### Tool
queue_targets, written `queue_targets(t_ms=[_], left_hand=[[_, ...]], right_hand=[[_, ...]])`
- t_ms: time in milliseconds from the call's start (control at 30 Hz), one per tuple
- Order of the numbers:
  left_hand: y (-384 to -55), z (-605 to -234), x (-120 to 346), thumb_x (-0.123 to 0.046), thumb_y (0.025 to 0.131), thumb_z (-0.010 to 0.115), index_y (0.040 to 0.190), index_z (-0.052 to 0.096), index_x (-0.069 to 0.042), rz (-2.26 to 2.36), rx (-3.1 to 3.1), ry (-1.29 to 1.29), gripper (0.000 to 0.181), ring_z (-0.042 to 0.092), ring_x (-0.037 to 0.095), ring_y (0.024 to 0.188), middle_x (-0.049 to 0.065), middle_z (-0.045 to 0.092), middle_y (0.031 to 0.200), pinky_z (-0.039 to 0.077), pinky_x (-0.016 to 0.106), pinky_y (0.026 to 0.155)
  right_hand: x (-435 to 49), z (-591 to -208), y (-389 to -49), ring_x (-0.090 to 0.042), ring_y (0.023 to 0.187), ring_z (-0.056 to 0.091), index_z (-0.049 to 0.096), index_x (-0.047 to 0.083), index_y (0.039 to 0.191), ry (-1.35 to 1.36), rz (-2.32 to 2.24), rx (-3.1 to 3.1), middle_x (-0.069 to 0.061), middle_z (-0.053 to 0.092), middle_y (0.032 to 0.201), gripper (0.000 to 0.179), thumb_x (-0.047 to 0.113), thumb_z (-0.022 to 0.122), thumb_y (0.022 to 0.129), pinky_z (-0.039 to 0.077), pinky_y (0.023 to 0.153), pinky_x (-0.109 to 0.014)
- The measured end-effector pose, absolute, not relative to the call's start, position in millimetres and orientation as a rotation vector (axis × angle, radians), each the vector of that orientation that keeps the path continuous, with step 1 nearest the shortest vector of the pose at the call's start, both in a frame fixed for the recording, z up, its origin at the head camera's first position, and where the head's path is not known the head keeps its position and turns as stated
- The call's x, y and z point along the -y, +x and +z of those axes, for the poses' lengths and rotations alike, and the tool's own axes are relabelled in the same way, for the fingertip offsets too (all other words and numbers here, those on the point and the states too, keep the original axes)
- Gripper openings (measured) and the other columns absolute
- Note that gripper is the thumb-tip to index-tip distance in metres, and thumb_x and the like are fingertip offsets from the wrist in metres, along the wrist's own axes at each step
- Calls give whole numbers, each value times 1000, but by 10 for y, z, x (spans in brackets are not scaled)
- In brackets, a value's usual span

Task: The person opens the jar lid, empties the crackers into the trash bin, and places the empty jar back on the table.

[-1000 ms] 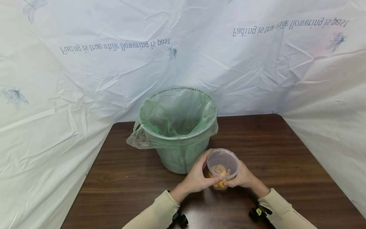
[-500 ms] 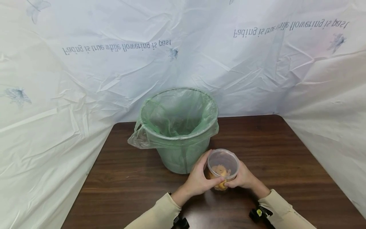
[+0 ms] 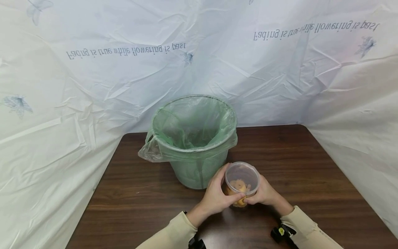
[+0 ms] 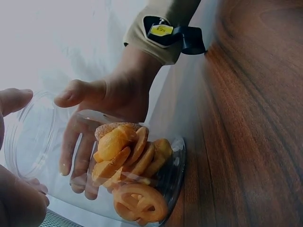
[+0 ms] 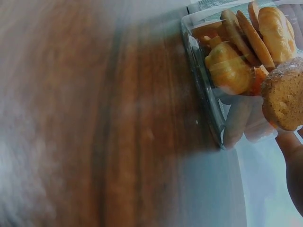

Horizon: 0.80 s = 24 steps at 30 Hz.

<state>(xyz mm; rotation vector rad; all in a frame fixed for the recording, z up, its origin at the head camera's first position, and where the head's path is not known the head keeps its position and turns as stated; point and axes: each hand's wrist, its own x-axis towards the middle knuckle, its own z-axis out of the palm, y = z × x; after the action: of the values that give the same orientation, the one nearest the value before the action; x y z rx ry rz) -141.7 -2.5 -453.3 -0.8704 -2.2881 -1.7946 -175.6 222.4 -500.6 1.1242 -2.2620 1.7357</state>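
Observation:
Both hands hold a clear plastic jar [image 3: 242, 174] near the table's middle. My left hand [image 3: 216, 194] grips its left side, thumb across the front, and my right hand [image 3: 265, 192] grips the right side. Inside, several cookies [image 4: 130, 161] lie heaped toward the base, one of them pretzel-shaped. A sugar-coated cookie [image 5: 284, 94] shows in the right wrist view. The jar's base is at or just above the tabletop; I cannot tell if it touches. Whether a lid covers the rim is also unclear.
A mesh bin [image 3: 199, 174] lined with a green plastic bag [image 3: 161, 141] stands just behind and left of the jar. The dark wooden table [image 3: 311, 173] has rounded far corners. A white printed sheet [image 3: 124, 79] hangs behind it and at the sides.

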Motion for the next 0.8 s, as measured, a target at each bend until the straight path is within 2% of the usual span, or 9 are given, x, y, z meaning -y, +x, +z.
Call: queue_targets(t_ms=[133,333,600,800], left_hand=[[-1401,-4532,29,-26,75,84,150,33,-11,-1716,2313,-833,92,48,28,132,10,45,145,39,34,109],[-1352,-4545,12,-31,74,85,148,36,-16,-1692,2320,-767,90,50,28,130,8,49,143,41,38,107],[-1301,-4569,-37,-34,73,86,146,38,-7,-1576,2328,-724,92,52,27,127,9,49,142,44,40,103],[-1318,-4559,-42,-35,72,86,146,38,-10,-1601,2336,-688,92,50,24,129,7,48,144,43,42,104]], right_hand=[[-2212,-5020,-1760,-27,106,60,40,-4,140,1129,1735,2257,-28,57,120,100,11,93,56,49,91,-26],[-2197,-5016,-1735,-25,105,60,39,-4,140,1104,1731,2272,-26,57,121,101,9,93,56,49,90,-27],[-2216,-5019,-1710,-22,109,59,35,-4,143,1118,1759,2246,-28,54,124,105,4,91,55,48,92,-24],[-2220,-5011,-1733,-17,108,59,38,-3,141,1085,1720,2272,-23,57,123,103,8,93,54,48,92,-23]])
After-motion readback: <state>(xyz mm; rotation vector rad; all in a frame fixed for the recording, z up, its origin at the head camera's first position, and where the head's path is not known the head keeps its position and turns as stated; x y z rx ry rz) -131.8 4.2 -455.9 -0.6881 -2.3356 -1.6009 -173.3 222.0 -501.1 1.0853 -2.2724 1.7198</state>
